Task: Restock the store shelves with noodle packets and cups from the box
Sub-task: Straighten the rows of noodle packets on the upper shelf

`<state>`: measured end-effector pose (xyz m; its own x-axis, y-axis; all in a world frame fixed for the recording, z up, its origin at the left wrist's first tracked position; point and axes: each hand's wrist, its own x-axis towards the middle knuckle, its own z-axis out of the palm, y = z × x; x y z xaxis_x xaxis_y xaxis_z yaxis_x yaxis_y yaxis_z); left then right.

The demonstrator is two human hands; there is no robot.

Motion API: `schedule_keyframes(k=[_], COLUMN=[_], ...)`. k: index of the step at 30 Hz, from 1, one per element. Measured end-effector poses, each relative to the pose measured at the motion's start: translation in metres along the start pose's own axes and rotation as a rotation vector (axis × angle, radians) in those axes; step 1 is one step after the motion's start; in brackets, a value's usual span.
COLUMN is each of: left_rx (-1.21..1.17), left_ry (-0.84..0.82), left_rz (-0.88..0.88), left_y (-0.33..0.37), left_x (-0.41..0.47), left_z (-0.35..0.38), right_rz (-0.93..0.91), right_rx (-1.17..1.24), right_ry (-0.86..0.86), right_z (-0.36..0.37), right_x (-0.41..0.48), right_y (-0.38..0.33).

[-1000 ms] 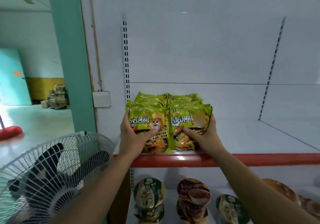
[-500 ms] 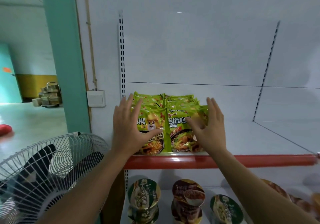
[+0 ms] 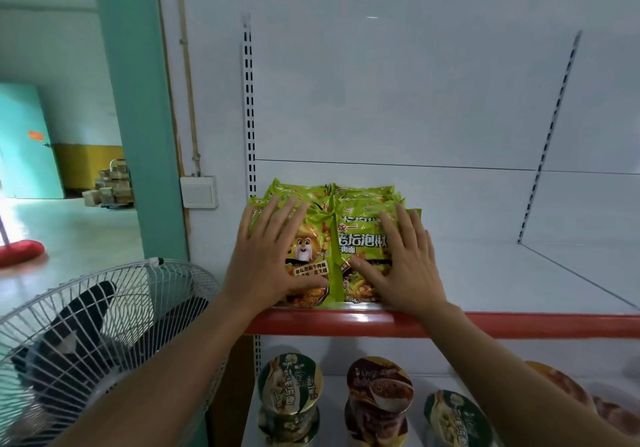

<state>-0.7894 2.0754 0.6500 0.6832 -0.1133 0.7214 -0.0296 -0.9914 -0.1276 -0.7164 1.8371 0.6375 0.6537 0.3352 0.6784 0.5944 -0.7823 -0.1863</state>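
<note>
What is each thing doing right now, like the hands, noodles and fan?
Green noodle packets: two side-by-side piles on the shelf.
Left hand: open, flat on the left pile.
Right hand: open, flat on the right pile.
Noodle cups: lids sealed, stacked below.
Fan: blades look still.

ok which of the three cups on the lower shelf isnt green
The middle cup, dark brown with a bowl pictured on its lid. The left cup and the right cup are both green.

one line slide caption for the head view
Left hand and right hand press flat on green noodle packets stacked on the red-edged shelf, noodle cups below.
</note>
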Motion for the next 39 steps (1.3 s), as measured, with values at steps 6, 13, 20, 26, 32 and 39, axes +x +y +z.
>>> schedule_keyframes(k=[6, 13, 20, 26, 32, 39], left_rx=[0.038, 0.047, -0.003, 0.014, 0.009, 0.04], left_ry=[-0.056, -0.048, -0.025, -0.07, -0.063, -0.055], left_rz=[-0.008, -0.003, 0.006, -0.024, -0.019, -0.001], left_y=[-0.007, -0.003, -0.01, -0.015, -0.015, -0.016], left_x=[-0.005, -0.004, -0.016, -0.029, -0.029, -0.029], left_z=[0.013, 0.014, 0.003, 0.012, 0.013, 0.015], right_rz=[-0.049, 0.003, 0.141, 0.363, 0.499, 0.537], right_rx=[-0.148, -0.155, 0.243, 0.314, 0.565, 0.429], right_ry=[0.03, -0.002, 0.019, -0.139, -0.165, -0.199], right_z=[0.005, 0.011, -0.01, -0.013, -0.015, -0.021], right_x=[-0.001, -0.001, -0.021, -0.038, -0.034, -0.037], right_y=[0.006, 0.001, 0.005, 0.005, 0.014, 0.013])
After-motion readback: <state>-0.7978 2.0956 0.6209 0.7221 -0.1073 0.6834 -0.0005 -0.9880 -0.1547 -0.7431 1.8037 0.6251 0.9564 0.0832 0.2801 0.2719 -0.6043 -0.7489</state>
